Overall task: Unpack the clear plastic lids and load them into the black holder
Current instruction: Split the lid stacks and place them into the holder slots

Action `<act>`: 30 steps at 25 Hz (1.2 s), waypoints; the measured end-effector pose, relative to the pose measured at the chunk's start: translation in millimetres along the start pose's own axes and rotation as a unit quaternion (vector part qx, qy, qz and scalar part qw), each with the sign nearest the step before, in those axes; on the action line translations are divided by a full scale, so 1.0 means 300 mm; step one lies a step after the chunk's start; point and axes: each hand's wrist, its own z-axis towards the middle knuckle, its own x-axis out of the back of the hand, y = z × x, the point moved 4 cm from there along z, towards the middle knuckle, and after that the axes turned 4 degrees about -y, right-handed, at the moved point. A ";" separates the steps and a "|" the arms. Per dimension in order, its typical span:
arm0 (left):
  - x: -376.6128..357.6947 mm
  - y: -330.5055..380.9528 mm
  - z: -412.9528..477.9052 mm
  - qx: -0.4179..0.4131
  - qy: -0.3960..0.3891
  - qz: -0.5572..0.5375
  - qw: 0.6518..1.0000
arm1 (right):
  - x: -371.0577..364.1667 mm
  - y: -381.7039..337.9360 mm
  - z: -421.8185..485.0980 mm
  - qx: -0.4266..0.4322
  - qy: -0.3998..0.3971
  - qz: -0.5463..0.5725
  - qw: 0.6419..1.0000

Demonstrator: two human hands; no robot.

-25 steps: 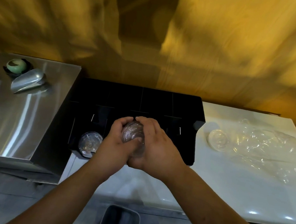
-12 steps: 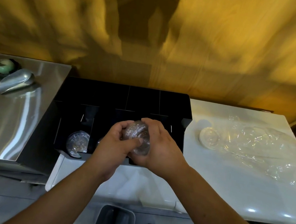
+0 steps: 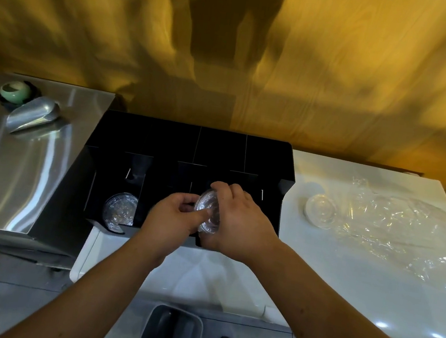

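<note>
A short stack of clear plastic lids (image 3: 208, 211) stands on edge over the front middle of the black holder (image 3: 190, 147). My right hand (image 3: 237, 224) grips it from the right and behind. My left hand (image 3: 174, 217) holds its left face with thumb and fingers. More clear lids (image 3: 120, 210) sit on edge in the holder's front left slot. A loose lid stack (image 3: 320, 215) lies on the white counter beside the crumpled clear plastic wrapping (image 3: 400, 234).
A steel-topped unit (image 3: 17, 170) stands left of the holder, with a metal scoop (image 3: 31, 118) and a green cup (image 3: 15, 92) on it. The white counter (image 3: 342, 284) extends right. A grey bin (image 3: 170, 333) stands on the floor below. A wooden wall rises behind.
Both hands keep hold of the lid stack over the holder's middle slots; the stack now stands more upright. The camera view has shifted slightly.
</note>
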 end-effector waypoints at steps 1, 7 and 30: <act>0.003 -0.008 0.008 0.006 -0.003 -0.015 1.000 | -0.007 -0.002 0.006 -0.002 -0.002 -0.003 1.000; 0.011 -0.043 0.024 -0.008 0.079 0.032 0.996 | -0.043 -0.019 0.048 -0.013 -0.018 -0.091 0.996; 0.018 -0.032 0.004 -0.073 0.136 0.356 0.922 | -0.126 -0.029 0.073 -0.030 -0.059 -0.254 0.965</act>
